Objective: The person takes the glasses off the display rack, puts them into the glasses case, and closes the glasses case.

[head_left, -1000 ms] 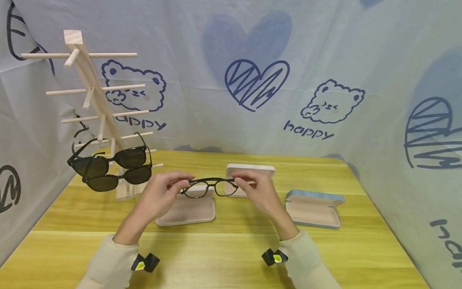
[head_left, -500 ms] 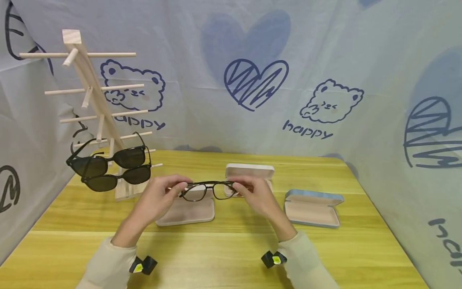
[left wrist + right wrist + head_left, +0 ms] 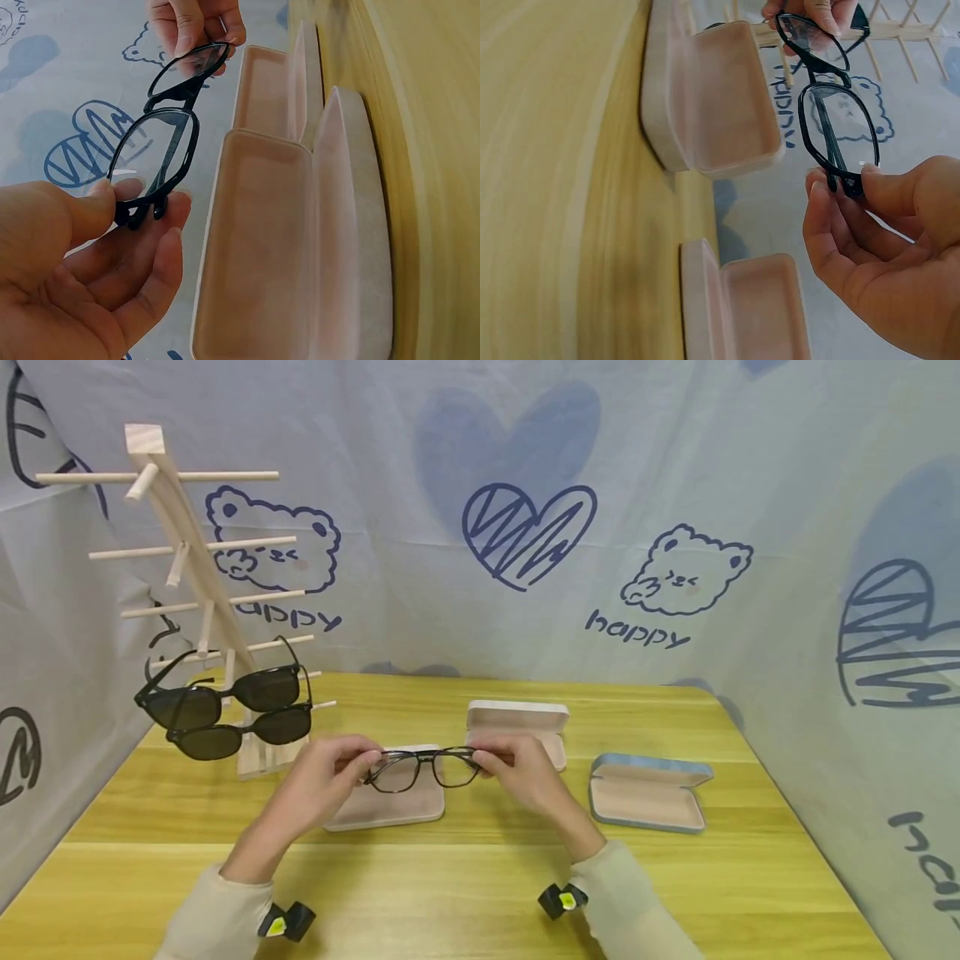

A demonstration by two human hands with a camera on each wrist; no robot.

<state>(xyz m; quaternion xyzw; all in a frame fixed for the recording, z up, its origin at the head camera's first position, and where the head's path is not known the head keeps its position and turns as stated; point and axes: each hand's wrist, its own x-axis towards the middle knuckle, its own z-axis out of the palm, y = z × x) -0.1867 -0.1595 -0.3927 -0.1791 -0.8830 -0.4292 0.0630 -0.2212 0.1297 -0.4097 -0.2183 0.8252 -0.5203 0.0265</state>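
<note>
The left hand and right hand each pinch one end of the black-framed clear-lens glasses, holding them in the air just above the open pale pink glasses case near the middle of the yellow wooden table.

The glasses have a glossy black plastic frame with clear, smooth lenses, the open case beneath them is lined in matt pinkish, felt-like material (its shell looks equally dull), the worktop is smooth yellow wood grain, and the rack is bare pale wood.
</note>
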